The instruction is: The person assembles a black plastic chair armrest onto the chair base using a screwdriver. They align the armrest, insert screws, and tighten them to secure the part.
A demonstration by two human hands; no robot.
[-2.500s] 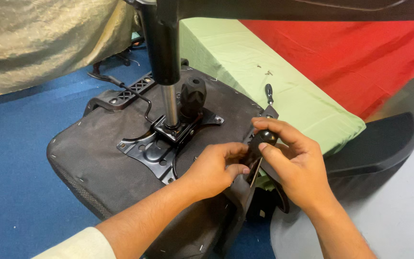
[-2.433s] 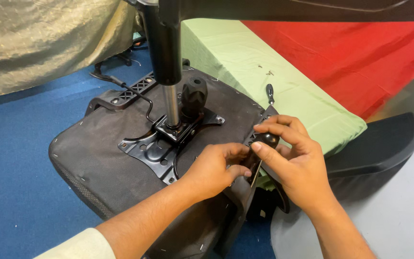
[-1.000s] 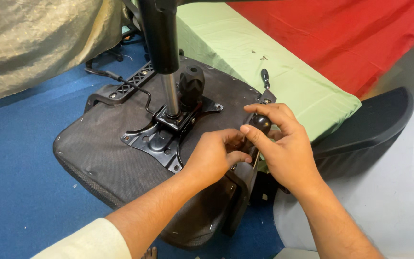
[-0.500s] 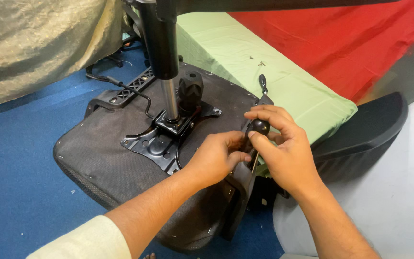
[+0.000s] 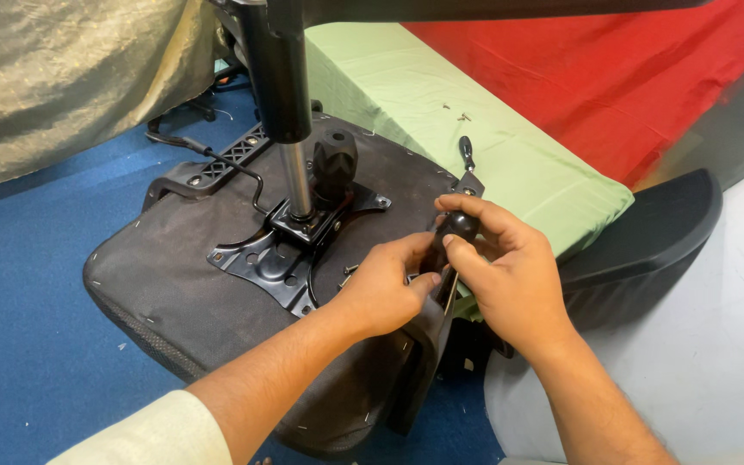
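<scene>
Our hands have barely shifted since before: our left hand (image 5: 381, 288) and right hand (image 5: 505, 267) both pinch the small round black knob (image 5: 458, 226) at the right edge of the upturned black chair seat (image 5: 157, 275).

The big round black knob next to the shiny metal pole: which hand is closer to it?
Left. The left hand sits just below and right of the round black knob, near the metal plate. The right hand is farther right, at the seat's edge.
</scene>
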